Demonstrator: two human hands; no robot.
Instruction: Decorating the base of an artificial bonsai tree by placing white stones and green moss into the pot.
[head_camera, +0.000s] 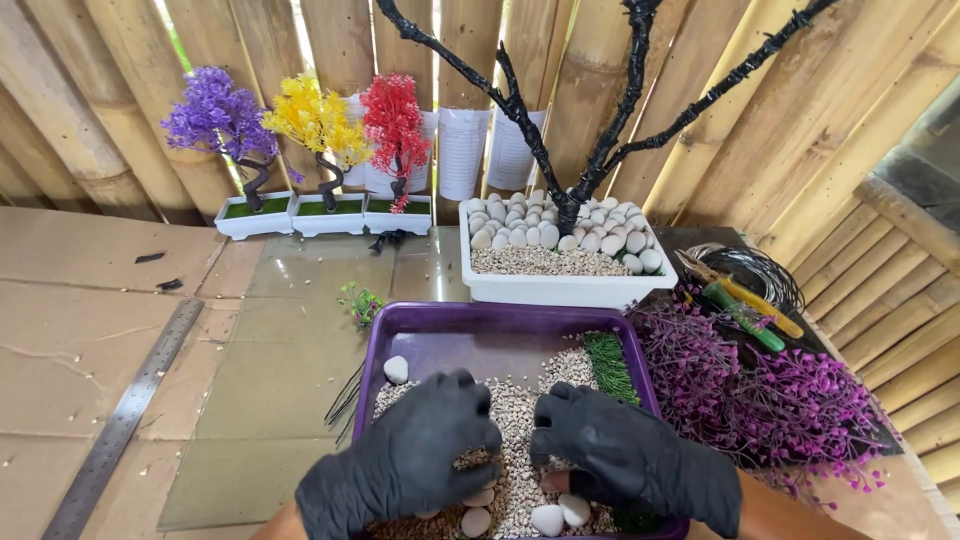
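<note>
I see the white planter already pebbled around its bare black tree; my left hand and right hand, grips curled, rake gravel in the purple tray.

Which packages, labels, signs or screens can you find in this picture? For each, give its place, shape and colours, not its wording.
Printed white paper sheets: curled and upright against the bamboo wall, behind the red miniature tree and the black branch tree; white with faint grey print too small to make out.
No screens, signs or packages show.
</note>
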